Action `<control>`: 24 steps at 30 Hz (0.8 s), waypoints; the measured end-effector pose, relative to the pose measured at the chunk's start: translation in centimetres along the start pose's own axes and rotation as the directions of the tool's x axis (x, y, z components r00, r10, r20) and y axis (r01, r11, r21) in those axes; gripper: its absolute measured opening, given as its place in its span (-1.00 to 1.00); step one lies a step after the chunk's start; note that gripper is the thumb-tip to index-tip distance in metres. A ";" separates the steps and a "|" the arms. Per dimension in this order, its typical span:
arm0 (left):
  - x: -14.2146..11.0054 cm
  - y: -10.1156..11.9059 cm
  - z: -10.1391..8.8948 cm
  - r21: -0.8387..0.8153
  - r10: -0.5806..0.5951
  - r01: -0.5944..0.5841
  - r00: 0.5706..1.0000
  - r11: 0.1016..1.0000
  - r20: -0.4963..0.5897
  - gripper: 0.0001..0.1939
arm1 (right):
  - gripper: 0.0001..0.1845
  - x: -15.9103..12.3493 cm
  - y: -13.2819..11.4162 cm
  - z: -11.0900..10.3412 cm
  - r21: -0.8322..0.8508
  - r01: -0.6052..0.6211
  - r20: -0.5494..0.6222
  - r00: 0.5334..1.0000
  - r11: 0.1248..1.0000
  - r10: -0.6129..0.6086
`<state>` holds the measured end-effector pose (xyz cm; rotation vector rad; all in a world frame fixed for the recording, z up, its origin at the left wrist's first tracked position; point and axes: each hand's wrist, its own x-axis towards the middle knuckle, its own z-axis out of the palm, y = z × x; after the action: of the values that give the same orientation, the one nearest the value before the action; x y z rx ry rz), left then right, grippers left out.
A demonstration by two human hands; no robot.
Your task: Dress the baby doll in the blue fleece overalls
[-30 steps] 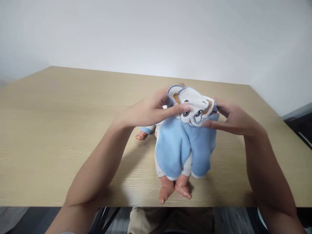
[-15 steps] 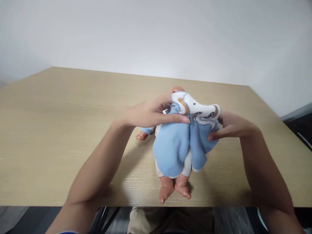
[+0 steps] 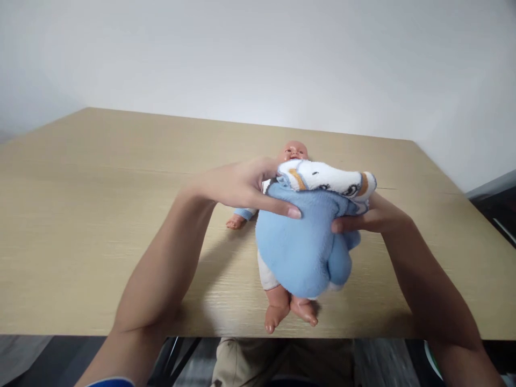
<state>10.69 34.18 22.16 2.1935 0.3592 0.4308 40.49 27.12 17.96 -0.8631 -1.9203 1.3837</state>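
A light blue fleece cloth point(image 3: 296, 247) with a white, face-patterned top edge hangs between my two hands. My left hand point(image 3: 250, 188) grips its upper left part, thumb lying across the front and fingers behind. On the upper right, my right hand point(image 3: 368, 215) holds it the same way. Behind the cloth a baby doll point(image 3: 295, 149) lies on its back, head towards the far side. Its head, one blue-cuffed arm, part of its white clothing and its bare feet show; the cloth hides most of its body.
The light wooden table point(image 3: 100, 226) spreads out on all sides of the doll, its front edge just below the doll's feet. A pale wall point(image 3: 258, 59) rises behind it. Something black point(image 3: 497, 204) stands beyond the right edge.
The cloth is spread smoother across the front, and its folds have shifted right. Its top edge sits slightly lower, so more of the doll's head shows. My right thumb has moved inward.
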 end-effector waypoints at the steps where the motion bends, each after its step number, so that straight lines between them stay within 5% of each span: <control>1: -0.1 -0.2 -0.2 -0.013 -0.002 0.002 1.000 1.000 -0.003 -0.61 | -0.16 0.0 0.2 -0.1 -0.009 -0.028 0.001 1.000 1.000 0.028; 4: 0.1 -0.7 -0.3 -0.090 0.048 -0.054 0.996 0.994 -0.069 -0.61 | -0.32 0.2 0.5 -0.4 -0.087 -0.079 0.119 0.989 0.993 0.089; 9: 0.6 -1.2 0.2 -0.159 0.058 -0.073 0.994 0.985 -0.097 -0.60 | -0.66 0.4 0.0 -0.4 -0.108 -0.071 0.413 0.904 0.992 0.110; 12: 0.9 -1.0 0.4 -0.169 0.031 -0.039 0.998 0.985 -0.051 -0.62 | -0.66 0.3 0.1 -0.3 -0.003 -0.070 0.317 0.946 0.998 0.067; 17: 1.0 -0.3 0.0 -0.205 0.016 -0.006 0.999 0.979 0.052 -0.43 | -0.17 0.3 1.8 -0.5 0.136 -0.019 0.071 0.997 0.991 0.009; 24: 0.6 -1.0 -0.1 -0.285 -0.001 0.003 1.000 0.959 0.009 -0.46 | -0.31 0.5 2.5 -0.4 0.142 0.010 0.093 0.995 0.990 -0.024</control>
<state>11.06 35.13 21.53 1.9134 0.2758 0.4430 40.87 28.35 15.70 -0.7239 -1.8682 1.5544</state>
